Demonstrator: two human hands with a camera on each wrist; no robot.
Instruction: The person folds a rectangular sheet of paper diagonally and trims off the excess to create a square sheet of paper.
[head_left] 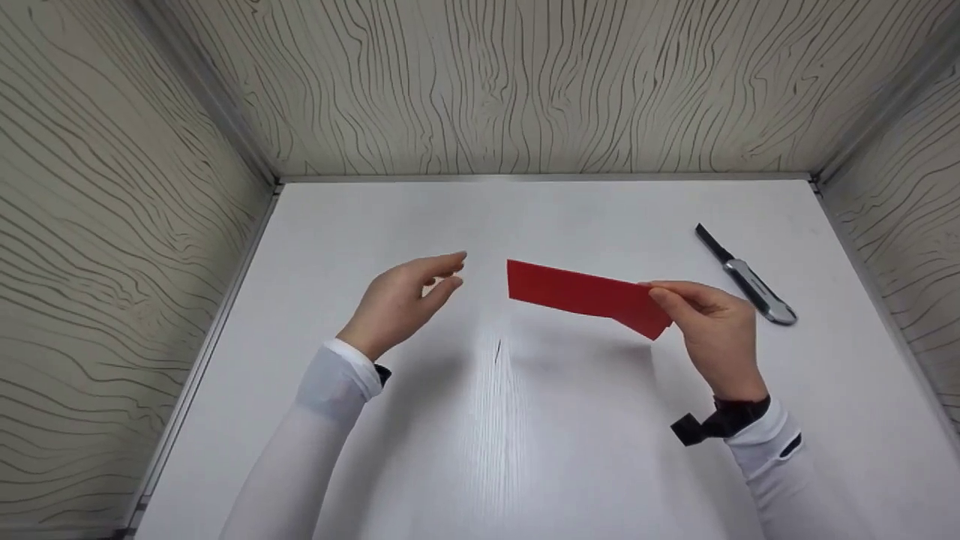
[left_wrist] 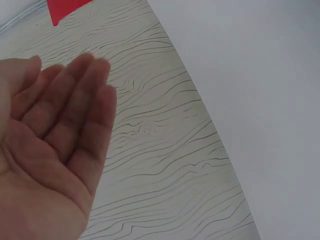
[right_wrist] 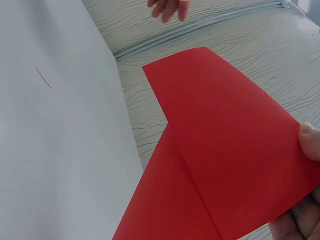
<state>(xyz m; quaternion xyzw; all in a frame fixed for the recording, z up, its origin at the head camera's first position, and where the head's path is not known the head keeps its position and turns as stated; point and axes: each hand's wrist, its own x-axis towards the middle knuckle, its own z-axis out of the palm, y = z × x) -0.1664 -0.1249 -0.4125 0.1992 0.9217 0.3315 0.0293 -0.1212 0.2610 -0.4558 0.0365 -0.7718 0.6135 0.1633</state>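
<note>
White flat tabletop (head_left: pixel 480 217): under the rest.
Red folded paper (head_left: pixel 576 290): held above the tabletop.
Right hand (head_left: pixel 716 330): pinches the paper's right end.
Left hand (head_left: pixel 401 304): fingers relaxed, near the paper's left end.
Silver-and-black utility knife (head_left: pixel 748 281): beside the right hand.

From above, the head camera faces forward and down over the flat white counter (head_left: pixel 570 457). 2 close wrist views look along the bare left hand (left_wrist: pixel 55 145) and bare right hand (head_left: pixel 716 330); all 3 share the red folded paper (head_left: pixel 581 291).
</note>
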